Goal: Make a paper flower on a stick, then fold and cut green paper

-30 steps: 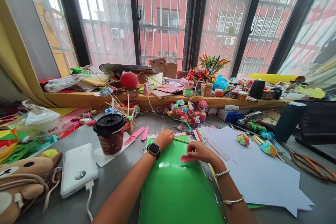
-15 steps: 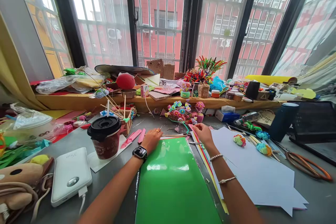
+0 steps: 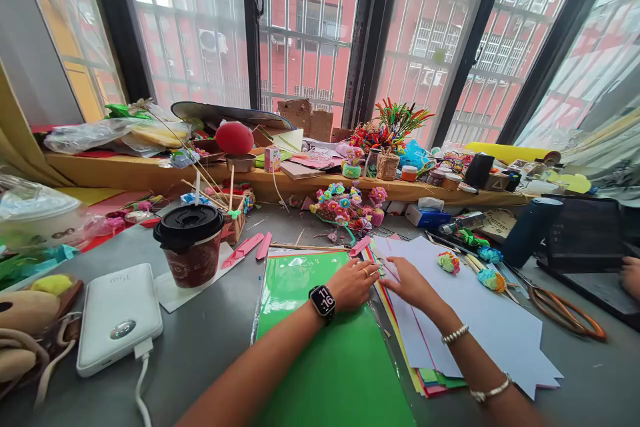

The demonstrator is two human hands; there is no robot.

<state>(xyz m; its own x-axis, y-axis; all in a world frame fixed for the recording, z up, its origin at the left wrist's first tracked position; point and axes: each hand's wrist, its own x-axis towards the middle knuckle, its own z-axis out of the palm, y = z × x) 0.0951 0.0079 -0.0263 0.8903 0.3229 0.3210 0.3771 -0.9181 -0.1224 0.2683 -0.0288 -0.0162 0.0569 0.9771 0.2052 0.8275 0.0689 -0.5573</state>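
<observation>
My left hand (image 3: 354, 285), with a watch on its wrist, lies over the right edge of a glossy green sheet in a clear sleeve (image 3: 320, 367). Its fingers stretch right, tips close to a small silvery thing (image 3: 381, 265), partly hidden, that looks like scissors. My right hand (image 3: 411, 283) hovers over white paper (image 3: 480, 307) with thumb and fingers apart and nothing seen between them. Under the white paper, coloured sheets (image 3: 430, 380) show at the edge. A folded pink strip (image 3: 360, 246) is just beyond my left fingertips.
To the left stand a lidded cup (image 3: 193, 250) and a white power bank (image 3: 120, 313). Crumpled paper balls (image 3: 449, 262), orange-handled scissors (image 3: 570, 313), a dark bottle (image 3: 533, 230) and a laptop (image 3: 583, 233) are right. Another person's hand (image 3: 631, 277) is by the laptop. Crochet flowers (image 3: 343, 203) stand behind.
My left hand has moved right across the green sheet. My right hand has left the pink strip and come nearer over the white paper, which now lies further left. Another person's hand has appeared at right.
</observation>
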